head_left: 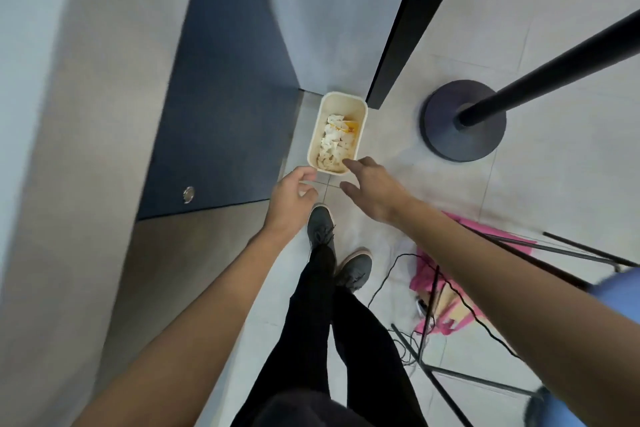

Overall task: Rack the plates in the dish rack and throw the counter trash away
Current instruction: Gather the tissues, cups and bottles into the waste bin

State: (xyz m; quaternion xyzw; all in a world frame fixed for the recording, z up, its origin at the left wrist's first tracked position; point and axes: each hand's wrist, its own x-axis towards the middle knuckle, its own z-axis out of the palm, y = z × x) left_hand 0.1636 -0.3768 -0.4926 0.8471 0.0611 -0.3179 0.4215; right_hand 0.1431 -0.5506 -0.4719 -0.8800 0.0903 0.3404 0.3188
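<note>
- Reaching down over the tiled floor, the left hand and the right hand frame the near short end of the cream trash bin.
- The bin stands on the floor in the corner beside a blue cabinet door. Its long axis runs away from the person, so the narrow end faces the hands.
- Crumpled paper and something yellow-orange already lie inside.
- The right hand is the nearer one. Its fingers are spread apart and nothing shows in them, and the forefinger lies across the bin's near right corner in this view. Whether it touches the rim or hangs above it cannot be told.
- The left hand sits just short of the near left corner, fingers loosely curled with the thumb forward. No scrap is visible in it.
- The bin lies straight ahead of both sets of fingers, so any further drop would likely need only a short reach forward over the opening.
- No plates or dish rack are in view, so that part of the task cannot be judged from here.
</note>
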